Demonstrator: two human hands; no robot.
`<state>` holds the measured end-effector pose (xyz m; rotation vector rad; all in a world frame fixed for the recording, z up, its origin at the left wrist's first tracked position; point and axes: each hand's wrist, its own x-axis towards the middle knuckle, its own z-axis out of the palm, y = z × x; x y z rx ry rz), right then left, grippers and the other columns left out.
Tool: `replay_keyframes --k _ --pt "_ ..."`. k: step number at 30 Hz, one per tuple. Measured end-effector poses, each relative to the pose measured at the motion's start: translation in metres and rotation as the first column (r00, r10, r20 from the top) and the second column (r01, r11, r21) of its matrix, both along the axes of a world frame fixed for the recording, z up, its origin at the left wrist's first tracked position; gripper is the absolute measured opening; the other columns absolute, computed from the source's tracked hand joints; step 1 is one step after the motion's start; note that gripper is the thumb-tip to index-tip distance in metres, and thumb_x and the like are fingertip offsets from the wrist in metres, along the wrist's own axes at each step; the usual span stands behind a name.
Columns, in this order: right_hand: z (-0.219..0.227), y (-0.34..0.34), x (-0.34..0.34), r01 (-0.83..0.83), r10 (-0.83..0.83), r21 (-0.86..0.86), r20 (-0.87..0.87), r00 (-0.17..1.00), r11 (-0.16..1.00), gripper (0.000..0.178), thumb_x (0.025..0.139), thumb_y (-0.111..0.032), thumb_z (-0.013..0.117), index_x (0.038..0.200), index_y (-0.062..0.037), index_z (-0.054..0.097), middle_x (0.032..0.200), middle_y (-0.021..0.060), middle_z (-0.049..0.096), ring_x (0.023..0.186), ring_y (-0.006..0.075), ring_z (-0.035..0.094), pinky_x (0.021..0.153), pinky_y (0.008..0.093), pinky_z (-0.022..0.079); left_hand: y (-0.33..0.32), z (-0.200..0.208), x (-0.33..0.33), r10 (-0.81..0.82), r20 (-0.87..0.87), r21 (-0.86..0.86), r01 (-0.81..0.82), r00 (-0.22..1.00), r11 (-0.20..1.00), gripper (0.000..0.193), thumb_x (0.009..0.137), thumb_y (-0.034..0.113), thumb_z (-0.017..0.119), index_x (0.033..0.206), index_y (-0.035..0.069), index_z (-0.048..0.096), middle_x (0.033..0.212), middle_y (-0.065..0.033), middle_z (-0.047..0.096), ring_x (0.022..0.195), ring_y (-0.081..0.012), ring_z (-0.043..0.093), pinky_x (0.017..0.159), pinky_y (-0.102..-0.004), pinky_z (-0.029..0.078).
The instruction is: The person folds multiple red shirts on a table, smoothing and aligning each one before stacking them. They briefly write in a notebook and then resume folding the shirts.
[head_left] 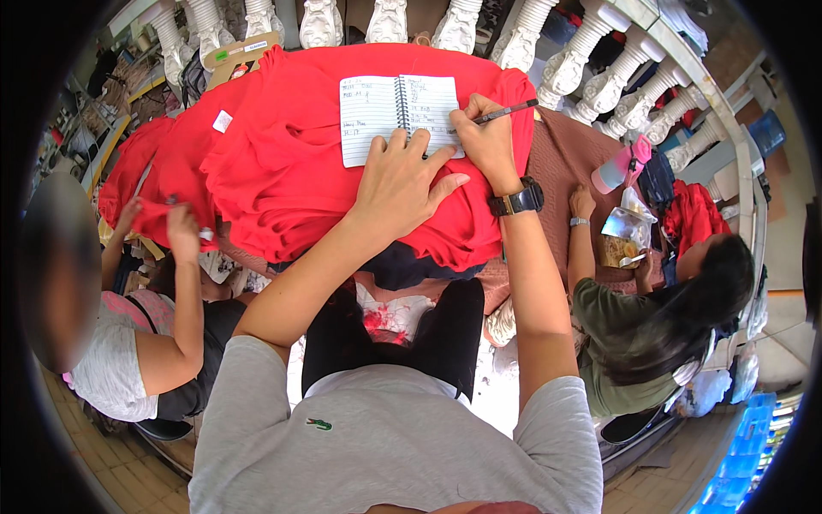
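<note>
A spiral notebook with lined pages lies spread on a heap of red cloth. Handwriting covers parts of both pages. My right hand grips a dark pen at the right page, its tip near the paper and partly hidden by the fingers. A dark watch is on my right wrist. My left hand lies flat with its fingers spread, the fingertips on the notebook's lower edge near the spiral.
At left, a person handles red cloth. Another person sits at right beside a food bag and a pink bottle on a brown cover. White balusters line the far side. Blue crates stand lower right.
</note>
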<state>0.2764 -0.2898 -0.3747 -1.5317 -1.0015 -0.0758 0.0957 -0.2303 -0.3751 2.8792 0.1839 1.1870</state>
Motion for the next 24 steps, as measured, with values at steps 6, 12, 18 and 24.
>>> replay_keyframes --k 6,12,18,24 --pt "0.002 0.001 -0.003 0.025 -0.024 -0.028 0.030 0.999 0.999 0.027 0.075 -0.009 0.065 0.059 -0.0004 0.045 0.050 0.0045 0.041 0.050 0.0083 0.037 0.046 0.0319 0.034 -0.001 0.001 0.000 0.004 -0.012 0.002 -0.004 1.000 1.000 0.045 0.093 0.050 0.054 0.109 0.011 0.070 0.097 -0.0108 0.057 0.089 -0.0270 0.051 0.076 -0.0416 0.037" --pt "-0.005 0.002 0.005 0.013 -0.014 -0.026 -0.028 1.000 1.000 0.027 0.075 -0.010 0.065 0.059 -0.0005 0.045 0.050 0.0045 0.042 0.050 0.0088 0.038 0.046 0.0319 0.034 0.000 -0.001 0.002 -0.006 -0.006 -0.001 0.006 1.000 1.000 0.045 0.092 0.050 0.055 0.109 0.011 0.070 0.096 -0.0106 0.057 0.089 -0.0269 0.051 0.076 -0.0414 0.037" --pt "-0.005 0.001 0.005 0.041 -0.041 -0.056 0.004 0.999 0.998 0.028 0.075 -0.010 0.066 0.059 -0.0008 0.045 0.050 0.0041 0.041 0.050 0.0089 0.037 0.046 0.0319 0.033 0.000 -0.001 0.002 -0.002 -0.014 0.002 0.002 1.000 1.000 0.045 0.092 0.050 0.055 0.109 0.011 0.070 0.097 -0.0106 0.056 0.089 -0.0269 0.051 0.076 -0.0414 0.037" --pt "-0.007 0.003 0.009 0.030 -0.029 -0.023 0.024 0.999 0.999 0.028 0.075 -0.010 0.066 0.059 -0.0011 0.044 0.050 0.0039 0.040 0.050 0.0093 0.036 0.046 0.0318 0.033 -0.001 0.001 0.000 -0.011 -0.008 -0.019 0.010 1.000 1.000 0.044 0.092 0.049 0.055 0.107 0.011 0.071 0.096 -0.0107 0.057 0.088 -0.0267 0.050 0.076 -0.0411 0.037"
